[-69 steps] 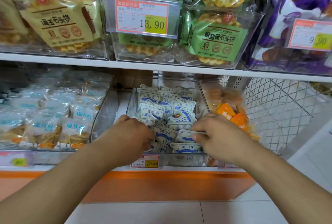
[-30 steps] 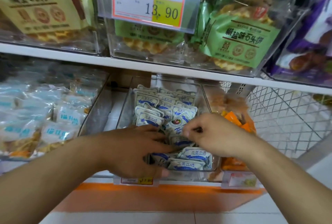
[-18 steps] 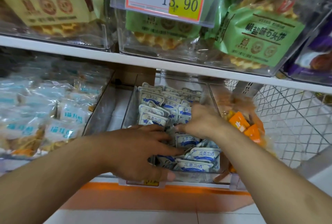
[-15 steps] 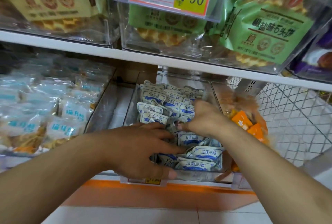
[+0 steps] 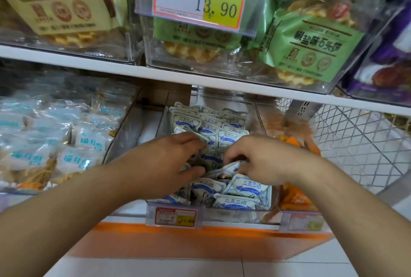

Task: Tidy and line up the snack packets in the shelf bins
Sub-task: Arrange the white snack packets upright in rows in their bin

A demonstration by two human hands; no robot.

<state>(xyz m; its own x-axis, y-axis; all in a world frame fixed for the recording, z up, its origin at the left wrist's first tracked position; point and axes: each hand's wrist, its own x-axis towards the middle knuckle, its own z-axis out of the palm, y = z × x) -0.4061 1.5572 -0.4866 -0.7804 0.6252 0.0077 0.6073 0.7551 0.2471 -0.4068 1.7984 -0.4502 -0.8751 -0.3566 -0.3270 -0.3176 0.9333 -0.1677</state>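
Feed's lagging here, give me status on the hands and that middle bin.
Left hand and right hand both gripping white-and-blue packets mid-bin. Back rows lined up, front ones jumbled. Nothing in the way.

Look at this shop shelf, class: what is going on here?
A person is tidying small blue-and-white snack packets in a clear bin on the lower shelf. Both hands are in the middle of the bin: the left hand rests on the packets, fingers curled among them, and the right hand pinches one packet. Packets at the back stand in neat rows; those at the front lie tilted and jumbled. Neighbouring bins hold pale blue packets and orange packets.
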